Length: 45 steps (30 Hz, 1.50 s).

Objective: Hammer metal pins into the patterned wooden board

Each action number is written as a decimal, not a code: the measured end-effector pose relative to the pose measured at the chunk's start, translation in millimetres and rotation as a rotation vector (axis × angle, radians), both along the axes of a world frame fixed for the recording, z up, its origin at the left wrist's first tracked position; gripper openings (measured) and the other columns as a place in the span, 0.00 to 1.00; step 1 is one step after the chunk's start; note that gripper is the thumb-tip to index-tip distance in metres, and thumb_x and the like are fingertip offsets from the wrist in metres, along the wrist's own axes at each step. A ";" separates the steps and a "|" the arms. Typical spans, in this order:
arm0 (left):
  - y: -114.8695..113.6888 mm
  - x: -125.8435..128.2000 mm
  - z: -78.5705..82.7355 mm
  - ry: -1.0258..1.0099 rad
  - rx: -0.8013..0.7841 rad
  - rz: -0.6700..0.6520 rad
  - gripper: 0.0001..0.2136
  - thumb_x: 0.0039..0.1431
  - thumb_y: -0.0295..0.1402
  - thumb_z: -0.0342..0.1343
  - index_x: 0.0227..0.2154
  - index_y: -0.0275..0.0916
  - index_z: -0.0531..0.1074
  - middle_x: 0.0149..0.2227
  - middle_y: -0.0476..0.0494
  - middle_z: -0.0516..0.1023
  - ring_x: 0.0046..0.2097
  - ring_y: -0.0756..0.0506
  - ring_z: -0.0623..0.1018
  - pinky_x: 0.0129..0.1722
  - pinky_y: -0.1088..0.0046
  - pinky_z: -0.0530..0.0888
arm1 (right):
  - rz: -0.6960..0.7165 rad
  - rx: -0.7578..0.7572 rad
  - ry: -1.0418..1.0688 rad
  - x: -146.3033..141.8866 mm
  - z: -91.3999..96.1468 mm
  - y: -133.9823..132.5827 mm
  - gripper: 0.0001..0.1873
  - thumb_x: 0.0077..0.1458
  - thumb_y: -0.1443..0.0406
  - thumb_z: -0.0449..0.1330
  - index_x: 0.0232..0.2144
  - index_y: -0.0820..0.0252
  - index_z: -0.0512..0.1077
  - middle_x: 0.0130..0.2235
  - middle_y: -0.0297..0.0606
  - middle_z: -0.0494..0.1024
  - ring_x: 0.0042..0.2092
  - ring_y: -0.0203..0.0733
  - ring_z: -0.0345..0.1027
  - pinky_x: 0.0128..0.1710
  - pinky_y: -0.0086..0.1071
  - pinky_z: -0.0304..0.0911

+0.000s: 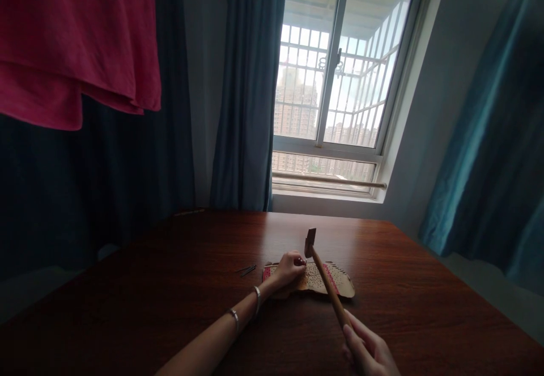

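Observation:
A flat tan board (340, 283) with rows of small holes and red strips lies on the dark wooden table (170, 296). My left hand (290, 267) rests on the board's left part, fingers pinched on something small I cannot make out. My right hand (370, 350) grips the wooden handle of a hammer (323, 274) near the lower edge of the picture. The hammer's dark head is raised just above the board, beside my left fingertips. Two bracelets sit on my left wrist.
A few thin dark nails (247, 270) lie on the table left of the board. Behind the table are a window (335, 81), blue curtains (246, 92) on both sides and a red cloth (76, 41) hanging at the upper left.

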<state>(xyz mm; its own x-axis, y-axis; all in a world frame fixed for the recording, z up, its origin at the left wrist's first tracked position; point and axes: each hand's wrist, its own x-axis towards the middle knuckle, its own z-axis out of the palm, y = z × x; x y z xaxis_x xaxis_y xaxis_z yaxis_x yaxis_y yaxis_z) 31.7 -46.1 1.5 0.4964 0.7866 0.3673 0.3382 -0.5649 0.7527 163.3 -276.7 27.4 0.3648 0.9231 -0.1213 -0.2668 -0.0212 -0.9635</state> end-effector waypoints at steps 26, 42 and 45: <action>-4.6 -1.6 6.4 0.036 -0.021 0.009 0.06 0.46 0.30 0.53 0.25 0.35 0.73 0.30 0.47 0.73 0.35 0.49 0.71 0.35 0.77 0.65 | 0.034 -0.055 0.002 -5.4 30.7 -11.2 0.36 0.30 0.49 0.66 0.41 0.64 0.73 0.16 0.27 0.62 0.19 0.29 0.58 0.16 0.22 0.50; -4.7 -3.3 6.4 0.008 0.002 -0.008 0.06 0.45 0.30 0.53 0.25 0.34 0.73 0.31 0.46 0.74 0.35 0.48 0.71 0.35 0.76 0.65 | -0.048 -0.021 0.052 -1.5 -1.1 -3.4 0.37 0.31 0.49 0.67 0.42 0.64 0.71 0.16 0.26 0.61 0.18 0.27 0.57 0.17 0.21 0.51; -3.6 -3.0 4.5 0.010 0.007 -0.003 0.06 0.45 0.30 0.53 0.25 0.35 0.73 0.30 0.46 0.74 0.34 0.48 0.71 0.35 0.76 0.65 | -0.047 0.006 0.014 -1.8 -4.3 -3.2 0.34 0.31 0.49 0.66 0.40 0.64 0.73 0.15 0.26 0.61 0.17 0.26 0.54 0.16 0.21 0.49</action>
